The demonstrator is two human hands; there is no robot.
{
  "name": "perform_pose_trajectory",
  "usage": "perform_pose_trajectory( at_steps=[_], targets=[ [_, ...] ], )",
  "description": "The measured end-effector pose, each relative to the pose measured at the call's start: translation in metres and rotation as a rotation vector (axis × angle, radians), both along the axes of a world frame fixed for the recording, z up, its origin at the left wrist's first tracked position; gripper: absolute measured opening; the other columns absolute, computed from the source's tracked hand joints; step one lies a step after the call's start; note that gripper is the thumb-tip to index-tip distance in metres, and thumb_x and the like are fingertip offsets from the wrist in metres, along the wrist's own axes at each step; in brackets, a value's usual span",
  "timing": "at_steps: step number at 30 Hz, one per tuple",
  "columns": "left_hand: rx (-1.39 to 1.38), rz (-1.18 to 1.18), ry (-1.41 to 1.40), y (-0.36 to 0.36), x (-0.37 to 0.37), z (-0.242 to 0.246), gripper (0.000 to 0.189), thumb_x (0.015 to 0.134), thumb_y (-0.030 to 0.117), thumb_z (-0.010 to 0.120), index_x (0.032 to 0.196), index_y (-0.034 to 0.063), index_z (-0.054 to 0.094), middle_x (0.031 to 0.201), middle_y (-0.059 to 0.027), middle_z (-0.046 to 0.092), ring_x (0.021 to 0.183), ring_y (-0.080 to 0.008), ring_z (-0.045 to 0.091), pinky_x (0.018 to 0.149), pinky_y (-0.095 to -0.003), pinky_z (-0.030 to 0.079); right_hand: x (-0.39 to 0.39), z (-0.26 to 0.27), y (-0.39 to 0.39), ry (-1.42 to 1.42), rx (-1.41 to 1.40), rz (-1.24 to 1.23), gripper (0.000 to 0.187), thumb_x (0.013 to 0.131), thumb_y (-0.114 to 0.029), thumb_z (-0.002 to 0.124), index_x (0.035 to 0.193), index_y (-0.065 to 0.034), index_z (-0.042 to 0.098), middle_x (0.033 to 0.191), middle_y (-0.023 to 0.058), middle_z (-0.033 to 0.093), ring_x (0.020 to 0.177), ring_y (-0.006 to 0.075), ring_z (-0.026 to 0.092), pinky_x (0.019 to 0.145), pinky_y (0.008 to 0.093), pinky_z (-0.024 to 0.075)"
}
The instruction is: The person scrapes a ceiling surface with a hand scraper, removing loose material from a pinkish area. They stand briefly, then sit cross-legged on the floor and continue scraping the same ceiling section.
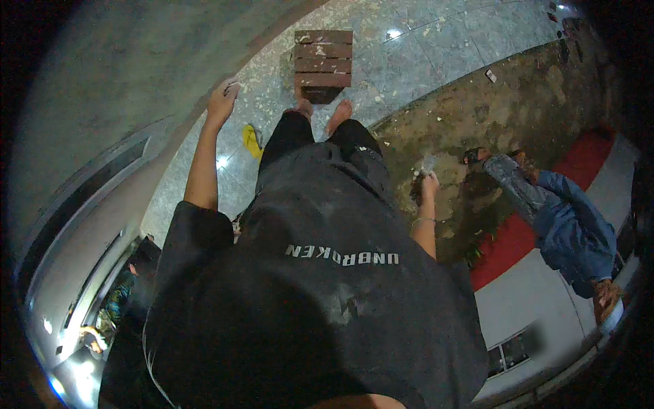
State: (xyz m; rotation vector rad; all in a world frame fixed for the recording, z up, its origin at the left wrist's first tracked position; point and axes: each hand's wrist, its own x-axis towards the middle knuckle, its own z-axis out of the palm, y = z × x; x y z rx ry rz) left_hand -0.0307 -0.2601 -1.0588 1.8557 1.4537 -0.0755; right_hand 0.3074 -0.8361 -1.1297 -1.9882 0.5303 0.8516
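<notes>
On the right side, my right hand (430,183) grips a putty knife (428,163), its pale blade pointing away from me. Whitish clumps show beside the blade. My left hand (223,102) is raised beside the grey wall (153,56), with its fingers curled. A small pale patch shows at those fingertips; whether it is a held piece or residue on the skin is unclear. Between my hands lies my own dark shirt front, dusted with white smears. Beyond my bare feet stands a low brown slatted wooden bench (323,65), spotted with pale flakes.
Pale flakes litter the grey tiled floor (380,76). A yellow sandal (251,141) lies near my left leg. To the right, a person in blue (572,225) stands on muddy ground (516,105), before a red and white wall (531,291). A small pale object (490,76) lies farther out.
</notes>
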Motion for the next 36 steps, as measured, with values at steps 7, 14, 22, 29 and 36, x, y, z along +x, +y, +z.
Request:
perform_pose_trajectory(
  at_steps=[7, 14, 22, 29, 36],
  targets=[
    [-0.42, 0.281, 0.218, -0.105, -0.157, -0.087, 0.043, 0.098, 0.036, 0.058, 0.12, 0.0005, 0.07, 0.099, -0.0156, 0.071, 0.095, -0.0256, 0.071, 0.08, -0.0412, 0.055, 0.012, -0.004, 0.05, 0.027, 0.014, 0.199, 0.013, 0.1, -0.015, 0.057, 0.097, -0.0036, 0.061, 0.082, 0.0078, 0.066, 0.062, 0.0188, 0.061, 0.054, 0.0354, 0.052],
    [-0.57, 0.101, 0.317, -0.112, -0.222, -0.121, 0.042, 0.095, 0.034, 0.062, 0.123, 0.004, 0.068, 0.107, -0.0117, 0.071, 0.086, -0.0257, 0.069, 0.073, -0.0428, 0.054, 0.011, -0.01, 0.066, -0.01, 0.064, -0.002, 0.011, 0.099, -0.013, 0.057, 0.095, -0.0043, 0.062, 0.086, 0.0097, 0.067, 0.069, 0.0172, 0.062, 0.059, 0.0352, 0.0525],
    [-0.181, 0.077, 0.063, 0.064, -0.033, -0.099, 0.041, 0.1, 0.035, 0.058, 0.118, -0.0004, 0.068, 0.106, -0.0149, 0.072, 0.094, -0.0261, 0.069, 0.086, -0.0379, 0.052, -0.06, 0.049, 0.091, 0.08, -0.042, -0.233, 0.013, 0.098, -0.018, 0.057, 0.087, -0.0117, 0.059, 0.075, 0.0058, 0.066, 0.057, 0.0158, 0.059, 0.048, 0.0318, 0.0466],
    [-0.205, 0.077, -0.302, 0.154, 0.061, -0.033, 0.047, 0.1, 0.039, 0.059, 0.125, 0.0002, 0.067, 0.105, -0.0155, 0.073, 0.094, -0.0235, 0.069, 0.088, -0.0372, 0.052, -0.103, -0.004, 0.12, -0.268, -0.2, 0.292, 0.019, 0.096, -0.019, 0.058, 0.082, -0.0063, 0.061, 0.074, 0.0076, 0.065, 0.056, 0.0187, 0.057, 0.054, 0.037, 0.0469],
    [-0.228, -0.161, 0.132, 0.166, 0.012, -0.1, 0.049, 0.096, 0.039, 0.06, 0.124, -0.0001, 0.068, 0.109, -0.0231, 0.073, 0.103, -0.0323, 0.07, 0.09, -0.0431, 0.051, -0.078, 0.008, 0.156, -0.233, -0.142, 0.004, 0.016, 0.097, -0.015, 0.06, 0.086, -0.004, 0.063, 0.077, 0.0077, 0.068, 0.06, 0.019, 0.063, 0.056, 0.0361, 0.0498]
  ],
)
